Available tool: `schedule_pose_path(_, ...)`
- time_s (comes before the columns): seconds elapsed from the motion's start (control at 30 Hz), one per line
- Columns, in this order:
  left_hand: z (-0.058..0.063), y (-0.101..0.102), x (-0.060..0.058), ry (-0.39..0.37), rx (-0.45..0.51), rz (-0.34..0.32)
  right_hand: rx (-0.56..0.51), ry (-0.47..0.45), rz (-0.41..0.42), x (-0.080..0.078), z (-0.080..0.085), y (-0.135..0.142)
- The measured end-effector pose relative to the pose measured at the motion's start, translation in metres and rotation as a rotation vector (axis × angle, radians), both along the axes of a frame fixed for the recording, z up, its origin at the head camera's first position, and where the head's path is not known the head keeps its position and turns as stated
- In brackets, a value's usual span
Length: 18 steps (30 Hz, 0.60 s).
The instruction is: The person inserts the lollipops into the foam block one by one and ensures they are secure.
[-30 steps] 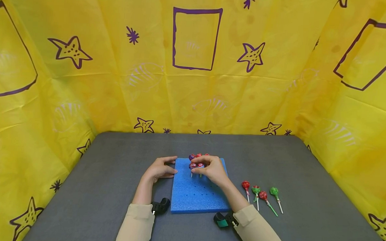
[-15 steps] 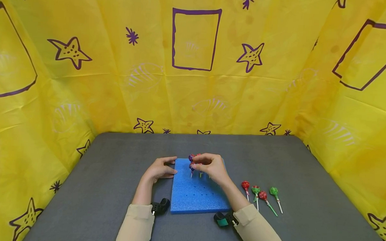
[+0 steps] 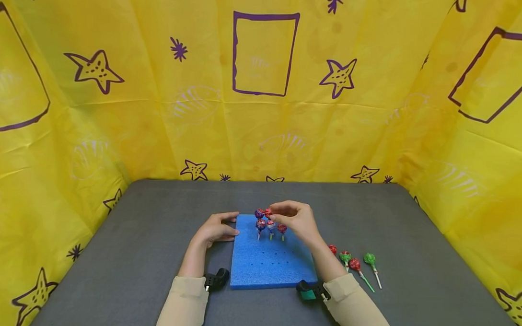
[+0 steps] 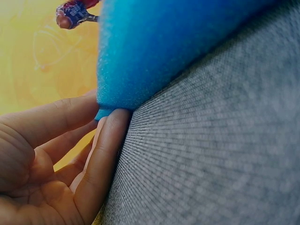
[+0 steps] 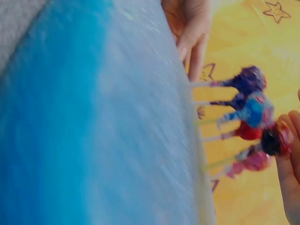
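Observation:
A blue foam board (image 3: 261,275) with small holes lies on the table. Six or so wrapped lollipops stand upright in its far part, shown sideways in the right wrist view: a purple one (image 5: 248,79), a blue one (image 5: 258,110), a red-and-black one (image 5: 275,140) and a pink one (image 5: 251,161) among them. My left hand (image 3: 217,227) rests its fingertips against the board's left edge near the far corner. My right hand (image 3: 299,223) is at the far right lollipops, thumb and index finger apart, close beside a red lollipop (image 3: 268,212). Part of the far row is hidden behind it.
Several loose lollipops lie right of the board: a green one (image 3: 370,259), a red one (image 3: 355,265), a green-and-red one (image 3: 345,256) and a red one (image 3: 333,248) partly behind the right forearm. A yellow patterned cloth (image 3: 262,134) encloses the grey table (image 3: 177,198).
My right hand has moved off the near row of lollipops, rightward and away from me, uncovering three lollipop heads there. My left hand and the board have stayed put.

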<state>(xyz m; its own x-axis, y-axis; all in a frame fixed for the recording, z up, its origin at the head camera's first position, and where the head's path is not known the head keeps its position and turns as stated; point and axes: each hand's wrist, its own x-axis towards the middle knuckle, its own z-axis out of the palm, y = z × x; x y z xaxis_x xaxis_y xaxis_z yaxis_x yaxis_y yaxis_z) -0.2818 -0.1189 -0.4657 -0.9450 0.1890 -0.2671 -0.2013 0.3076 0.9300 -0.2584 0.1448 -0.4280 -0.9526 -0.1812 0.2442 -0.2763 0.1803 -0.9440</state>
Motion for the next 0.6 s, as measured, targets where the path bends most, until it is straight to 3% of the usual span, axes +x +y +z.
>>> schedule_pose_path(0.4,-0.001,0.001,-0.003,0.004,-0.004,0.008,0.026,0.062,-0.098,-0.003,0.011,0.048)
schedule_pose_path(0.6,0.001,0.0,0.0,0.004,-0.004,-0.003,0.05,0.018,-0.167,-0.001,0.014,0.074)
